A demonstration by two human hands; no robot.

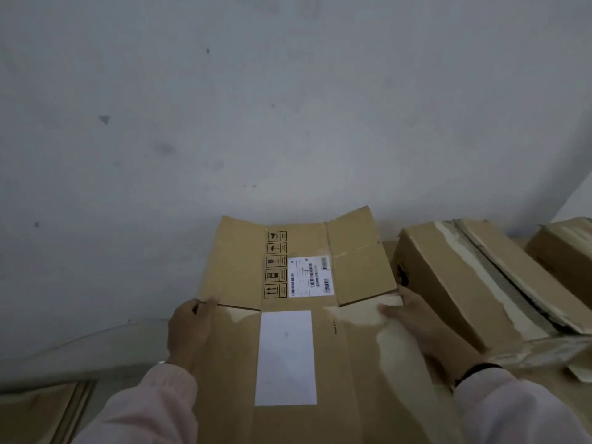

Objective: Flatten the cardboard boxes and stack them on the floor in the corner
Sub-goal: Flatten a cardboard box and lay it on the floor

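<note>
flattened box: got a brown cardboard box [304, 315] folded flat right in front of me, held out toward the wall [224, 107]. Its far flaps are spread open and point up against the wall.

left hand: my left hand [189, 331] is clamped on the left edge of the box, fingers curled over the rim right where the left flap begins.

right hand: my right hand [426, 334] lies mostly flat on the right side of the box, fingers spread toward the right flap. Looks more like pressing than gripping, honestly can't tell if it's wrapped round the edge.

labels: blank white label [285, 357] on the near panel, a printed shipping label [310, 276] with barcodes on the far panel, and a column of handling symbols just left of that one.

other boxes: a still-assembled box [464, 283] with torn tape along its top sits just to the right, nearly touching my right hand. Another one [563, 248] pokes in at the far right edge.

sleeves: pale pink on both arms, dark band on the right wrist.

bottom left: more brown cardboard [35, 411] low in the corner of the view, too cropped to say what it is.
</note>
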